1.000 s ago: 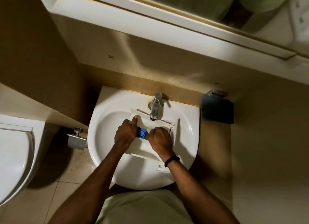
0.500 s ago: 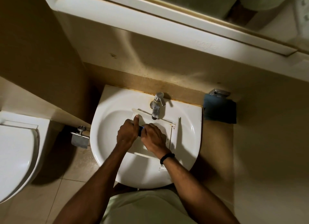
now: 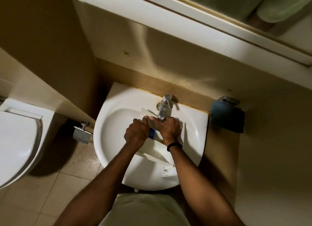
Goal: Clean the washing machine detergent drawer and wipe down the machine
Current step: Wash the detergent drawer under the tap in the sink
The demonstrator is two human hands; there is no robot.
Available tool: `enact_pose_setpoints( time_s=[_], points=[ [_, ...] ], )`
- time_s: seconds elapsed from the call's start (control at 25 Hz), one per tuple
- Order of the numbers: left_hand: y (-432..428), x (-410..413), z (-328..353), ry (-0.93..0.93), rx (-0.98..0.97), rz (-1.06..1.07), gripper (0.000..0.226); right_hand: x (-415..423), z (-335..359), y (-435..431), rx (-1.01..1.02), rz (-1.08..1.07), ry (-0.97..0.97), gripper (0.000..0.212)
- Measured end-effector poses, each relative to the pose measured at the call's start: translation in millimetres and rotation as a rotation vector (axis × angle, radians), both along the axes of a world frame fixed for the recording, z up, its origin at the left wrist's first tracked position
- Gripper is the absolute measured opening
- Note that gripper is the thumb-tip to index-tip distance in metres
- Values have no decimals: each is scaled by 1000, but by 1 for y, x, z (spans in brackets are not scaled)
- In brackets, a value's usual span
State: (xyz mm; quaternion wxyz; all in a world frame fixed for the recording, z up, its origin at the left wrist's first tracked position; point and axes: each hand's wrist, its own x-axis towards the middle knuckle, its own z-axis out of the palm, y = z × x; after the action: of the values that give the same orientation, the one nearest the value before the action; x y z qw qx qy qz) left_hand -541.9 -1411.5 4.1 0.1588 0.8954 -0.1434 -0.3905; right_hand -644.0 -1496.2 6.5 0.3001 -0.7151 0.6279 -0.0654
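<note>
- White detergent drawer (image 3: pixel 152 152) lies in the washbasin (image 3: pixel 104 141) beneath the tap (image 3: pixel 164 107); washing appears under way
- Left hand (image 3: pixel 136 133) grips the drawer, fingers curled; right hand (image 3: pixel 167 128) lies over it, hold unclear
- Washing machine out of view; wiping it seemingly remains

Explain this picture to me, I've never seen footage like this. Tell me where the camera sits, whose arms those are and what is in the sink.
There is no machine here. A person wears one wide-angle camera on the head, looking down, so both arms belong to the wearer. They stand at a white sink, with a toilet to the left. A white detergent drawer with a blue insert lies in the basin under the tap. The left hand grips the drawer's left side. The right hand, above a black wristband, lies on the drawer with its fingers stretched under the spout. It is too dim to tell whether water is running.
</note>
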Motion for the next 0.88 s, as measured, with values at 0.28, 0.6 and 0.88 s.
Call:
enact_pose_setpoints(
  time_s=[0.28, 0.6, 0.88],
  points=[
    [-3, -5, 2, -23, 1, -7, 63, -12, -11, -10, 8, 92, 86, 65],
    [-4, -7, 6, -65, -13, -28, 62, -10, -10, -2, 90, 49, 7, 62],
    [-1, -5, -1, -50, -44, -39, 63, -8, 2, -3, 167, 32, -19, 55]
  ],
)
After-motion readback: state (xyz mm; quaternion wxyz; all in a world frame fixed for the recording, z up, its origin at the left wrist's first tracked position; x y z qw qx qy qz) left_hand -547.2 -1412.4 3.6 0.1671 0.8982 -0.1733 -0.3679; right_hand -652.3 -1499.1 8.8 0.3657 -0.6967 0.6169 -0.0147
